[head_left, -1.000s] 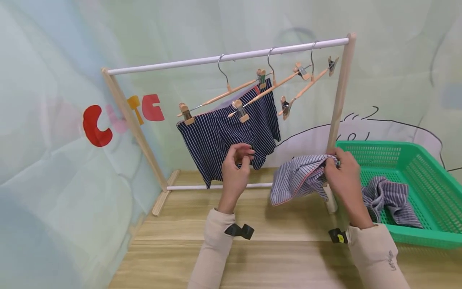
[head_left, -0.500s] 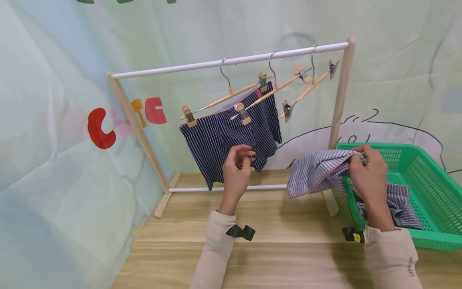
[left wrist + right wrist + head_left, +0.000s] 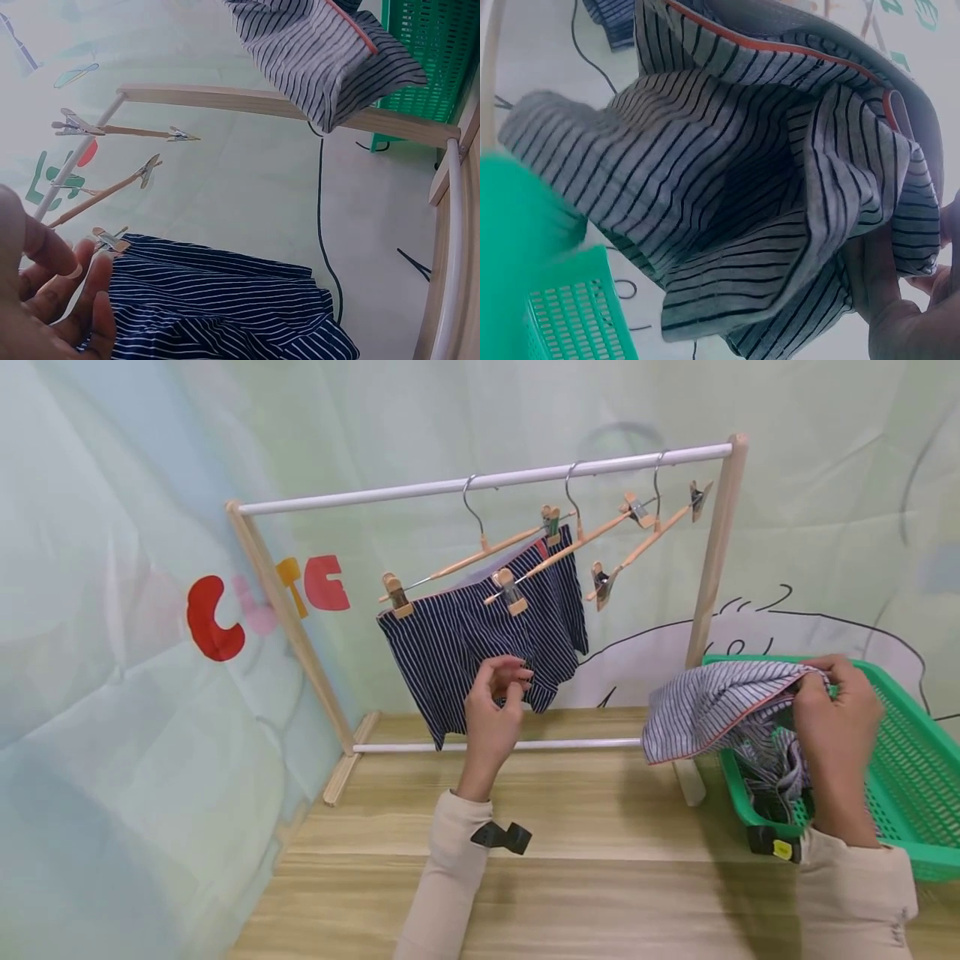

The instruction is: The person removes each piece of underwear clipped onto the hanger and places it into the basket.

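Note:
My right hand (image 3: 843, 735) pinches light grey striped shorts (image 3: 708, 710) by the orange-edged waistband, over the left side of the green basket (image 3: 911, 785). The shorts hang bunched to its left, filling much of the right wrist view. My left hand (image 3: 495, 718) is raised before navy striped shorts (image 3: 450, 652), its fingers loosely bent and holding nothing. Those navy shorts are clipped to the leftmost clip hanger (image 3: 480, 552). Another grey striped garment (image 3: 783, 768) lies in the basket, partly hidden by the right hand and the held shorts.
A small rack with a white top bar (image 3: 360, 496) stands on the wooden table (image 3: 570, 893). Two more clip hangers, a middle one (image 3: 585, 539) and a right one (image 3: 645, 543), carry no garment. The basket stands beside the rack's right post (image 3: 716, 552).
My right hand has carried the grey striped shorts rightward, from beside the rack's right post to over the basket. The left hand stays nearly still in front of the navy shorts.

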`<action>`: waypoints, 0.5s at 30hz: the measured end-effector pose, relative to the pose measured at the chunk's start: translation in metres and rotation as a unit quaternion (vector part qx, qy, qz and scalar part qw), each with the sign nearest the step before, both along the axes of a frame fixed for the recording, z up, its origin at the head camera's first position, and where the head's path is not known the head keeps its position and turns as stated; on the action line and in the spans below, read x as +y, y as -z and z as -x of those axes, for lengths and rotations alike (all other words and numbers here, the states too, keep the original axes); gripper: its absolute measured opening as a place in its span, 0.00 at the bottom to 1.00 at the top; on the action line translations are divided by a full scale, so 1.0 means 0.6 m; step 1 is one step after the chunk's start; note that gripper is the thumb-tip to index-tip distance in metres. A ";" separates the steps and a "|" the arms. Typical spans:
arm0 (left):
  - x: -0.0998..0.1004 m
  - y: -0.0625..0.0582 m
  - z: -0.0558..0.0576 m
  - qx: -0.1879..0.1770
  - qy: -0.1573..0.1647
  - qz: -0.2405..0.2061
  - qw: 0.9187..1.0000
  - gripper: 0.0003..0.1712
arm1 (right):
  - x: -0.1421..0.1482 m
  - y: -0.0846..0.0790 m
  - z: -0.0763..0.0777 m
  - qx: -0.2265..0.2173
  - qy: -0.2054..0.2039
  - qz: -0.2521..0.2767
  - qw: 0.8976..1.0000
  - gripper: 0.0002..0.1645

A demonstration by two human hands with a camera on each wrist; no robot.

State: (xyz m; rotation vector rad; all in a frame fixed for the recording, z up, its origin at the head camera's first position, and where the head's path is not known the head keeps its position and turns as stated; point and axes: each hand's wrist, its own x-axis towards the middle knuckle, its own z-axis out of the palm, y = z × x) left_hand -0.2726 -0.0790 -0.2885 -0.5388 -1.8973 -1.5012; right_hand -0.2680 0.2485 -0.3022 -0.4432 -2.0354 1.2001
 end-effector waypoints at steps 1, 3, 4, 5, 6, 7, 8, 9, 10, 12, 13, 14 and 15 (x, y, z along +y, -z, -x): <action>-0.001 0.000 0.000 -0.001 0.001 0.000 1.000 0.13 | 0.004 0.000 -0.002 0.002 0.004 0.006 1.000 0.17; -0.002 0.001 -0.001 0.000 -0.001 0.001 1.000 0.13 | 0.012 0.000 -0.007 -0.004 0.008 0.024 1.000 0.15; -0.003 0.002 -0.001 0.001 -0.003 0.001 1.000 0.13 | 0.016 0.000 -0.008 -0.006 0.009 0.035 0.999 0.15; -0.003 0.002 0.000 0.002 -0.005 0.002 1.000 0.13 | 0.019 0.000 -0.010 -0.007 0.011 0.046 0.999 0.15; -0.004 0.003 0.000 0.003 -0.008 0.002 1.000 0.13 | 0.023 0.000 -0.011 -0.006 0.015 0.051 0.999 0.15; -0.004 0.003 0.000 0.005 -0.009 0.002 1.000 0.13 | 0.026 0.000 -0.011 -0.004 0.021 0.055 0.998 0.16; -0.004 0.003 0.001 0.007 -0.009 0.003 1.000 0.13 | 0.029 0.000 -0.011 -0.002 0.027 0.058 0.998 0.16; -0.004 0.003 0.001 0.009 -0.009 0.004 1.000 0.13 | 0.033 -0.001 -0.011 0.002 0.033 0.065 0.997 0.16; -0.004 0.002 0.002 0.009 -0.008 0.004 1.000 0.13 | 0.036 -0.001 -0.011 0.006 0.041 0.069 0.997 0.17; -0.004 -0.001 0.002 0.013 -0.009 0.005 1.000 0.13 | 0.043 -0.002 -0.010 0.012 0.060 0.071 0.996 0.17; -0.004 -0.002 0.002 0.015 -0.009 0.005 1.000 0.13 | 0.046 -0.002 -0.010 0.018 0.067 0.076 0.995 0.17; -0.004 -0.003 0.002 0.016 -0.010 0.004 1.000 0.13 | 0.048 -0.002 -0.011 0.022 0.073 0.081 0.994 0.16; -0.004 -0.004 0.002 0.017 -0.010 0.003 1.000 0.13 | 0.051 -0.002 -0.011 0.025 0.081 0.081 0.993 0.17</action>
